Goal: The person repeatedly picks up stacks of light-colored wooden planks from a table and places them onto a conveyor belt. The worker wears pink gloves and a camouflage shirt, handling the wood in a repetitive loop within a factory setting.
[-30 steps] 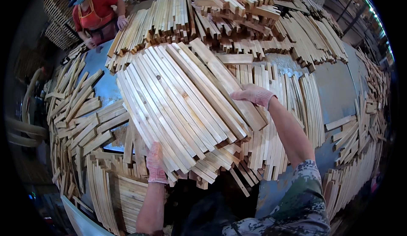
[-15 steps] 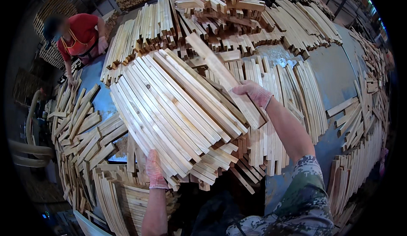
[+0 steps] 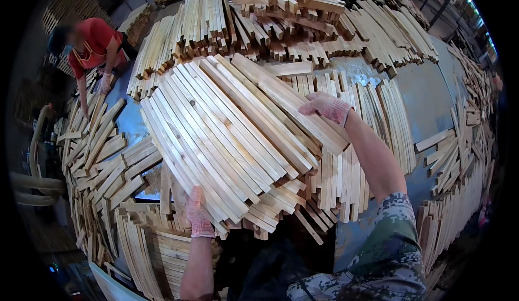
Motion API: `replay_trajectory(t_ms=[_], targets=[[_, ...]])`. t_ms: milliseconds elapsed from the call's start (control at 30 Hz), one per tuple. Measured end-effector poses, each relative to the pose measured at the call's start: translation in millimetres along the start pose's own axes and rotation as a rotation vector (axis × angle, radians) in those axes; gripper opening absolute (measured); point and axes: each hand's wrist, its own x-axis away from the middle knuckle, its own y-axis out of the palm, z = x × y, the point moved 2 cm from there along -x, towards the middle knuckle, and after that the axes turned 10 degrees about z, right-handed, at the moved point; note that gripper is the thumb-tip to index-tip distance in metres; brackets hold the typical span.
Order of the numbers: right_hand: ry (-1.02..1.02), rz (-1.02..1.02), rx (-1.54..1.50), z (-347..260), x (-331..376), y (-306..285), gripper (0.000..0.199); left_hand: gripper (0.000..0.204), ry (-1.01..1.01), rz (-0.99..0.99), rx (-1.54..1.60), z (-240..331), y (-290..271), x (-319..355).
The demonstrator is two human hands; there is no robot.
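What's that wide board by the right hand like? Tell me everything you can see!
The wide board is long, flat and straight-edged, and looks like pale, bare wood. It is wider than each of the slats on its left. It slants from upper left to lower right, its near end toward the person. The gloved right hand holds it nearer that end, thumb over the top face. Whether it touches the slats, I can't tell.

No readable lettering, no numbers (anywhere), no signs
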Motion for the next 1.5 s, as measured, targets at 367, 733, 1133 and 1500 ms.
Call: replay_trajectory(t_ms=[367,733,1133,1500], targets=[[0.027,-0.009,-0.008,2.3,-10.6,-15.5,0.042,0.066,-0.041,-0.009,0.070,15.9,16.4,13.9],[-0.077,-0.143,0.539,-54.6,-22.7,-16.3,0.046,0.072,-0.066,0.024,0.126,-19.7,-8.4,-15.9],[-0.215,0.159,0.642,-16.1,0.7,24.4,0.063,0.070,-0.138,-0.061,0.109,11.4,14.0,11.1],[-0.235,0.046,0.554,-40.3,37.6,36.8,0.062,0.065,-0.141,-0.144,0.145,6.4,4.4,-1.2]])
